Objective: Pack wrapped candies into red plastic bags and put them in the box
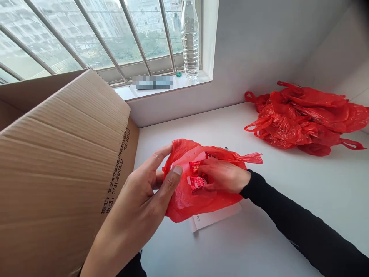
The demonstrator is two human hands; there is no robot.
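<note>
The red bag (193,207) sits mid-tabletop (173,254), above a sheet of paper (216,217), with small red packets (198,184) showing in its mouth. Our left hand (144,200) holds the bag's edge, thumb and forefinger parted across the opening. Our right hand (225,175) is in the mouth, fingers bent at the packets; the red film blurs its fingertips, so we cannot tell whether they pinch one. We do best to keep the left grip light and the mouth wide, and to move the right wrist clear of the thin rim so nothing snags or tears. Leftward stands a cardboard box (66,165); to the right lies a pile of red bags (300,119).
</note>
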